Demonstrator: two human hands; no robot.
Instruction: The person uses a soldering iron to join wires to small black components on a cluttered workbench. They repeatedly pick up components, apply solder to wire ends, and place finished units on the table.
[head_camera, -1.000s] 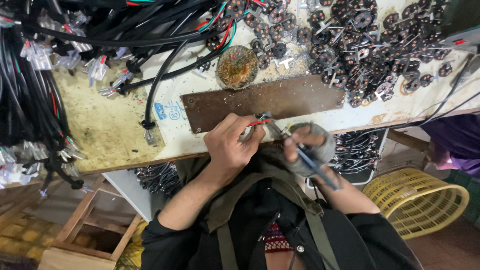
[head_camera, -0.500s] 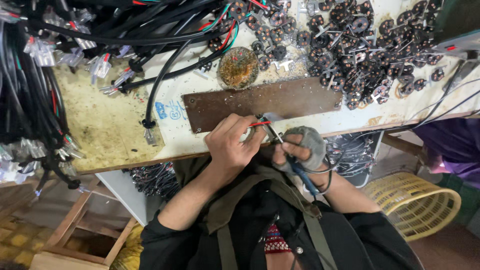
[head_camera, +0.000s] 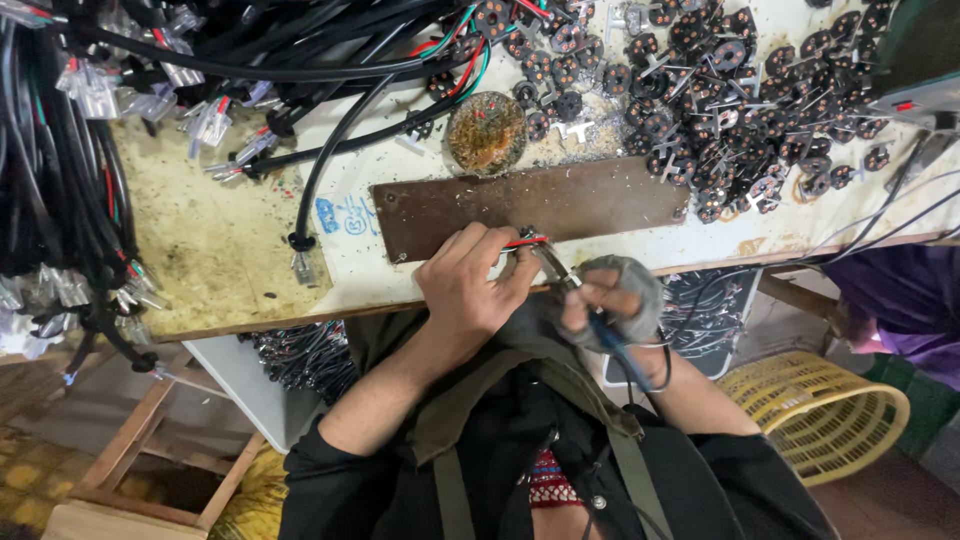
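My left hand (head_camera: 472, 283) pinches thin red, green and white wires (head_camera: 527, 241) at the near edge of the workbench, just in front of a brown metal plate (head_camera: 530, 205). My right hand (head_camera: 610, 303), in a grey fingerless glove, grips a blue-handled soldering iron (head_camera: 583, 302) whose metal tip points up-left and meets the wire ends. Both hands are close together above my lap.
Thick bundles of black cables (head_camera: 60, 190) fill the left and top of the bench (head_camera: 220, 250). Several small black plug parts (head_camera: 720, 90) lie scattered top right beside a round rusty tin (head_camera: 486, 132). A yellow plastic basket (head_camera: 815, 415) stands on the floor at right.
My right hand with the soldering iron has drawn in towards my left hand, bringing the tip up to the wire ends. My left hand has barely moved.
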